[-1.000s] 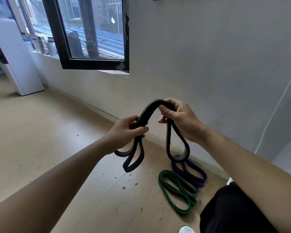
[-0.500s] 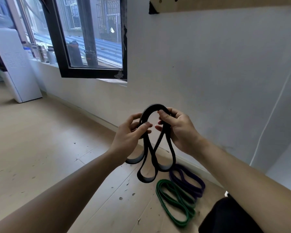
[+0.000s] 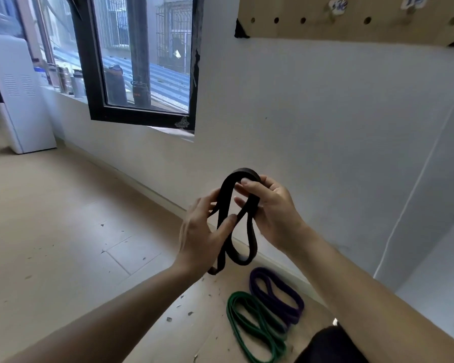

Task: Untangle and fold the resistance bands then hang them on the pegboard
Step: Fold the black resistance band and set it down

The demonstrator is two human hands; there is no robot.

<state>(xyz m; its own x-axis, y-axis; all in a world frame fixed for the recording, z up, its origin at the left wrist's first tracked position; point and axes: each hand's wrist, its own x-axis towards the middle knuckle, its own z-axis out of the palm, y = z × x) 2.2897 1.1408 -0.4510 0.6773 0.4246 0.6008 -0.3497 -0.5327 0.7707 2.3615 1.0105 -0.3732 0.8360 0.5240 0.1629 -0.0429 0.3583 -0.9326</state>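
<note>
Pinching the top fold of the black band (image 3: 243, 172), right hand (image 3: 270, 213) holds loops stacked — left hand (image 3: 202, 237) pinches strands lower, prob. squaring it for the pegboard (image 3: 351, 30).

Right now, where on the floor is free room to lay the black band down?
The wide floor between the white cabinet, the wall and the left hand is free, apart from small scraps. It is crowded under the black band: the green band and purple band lie side by side near the wall.
</note>
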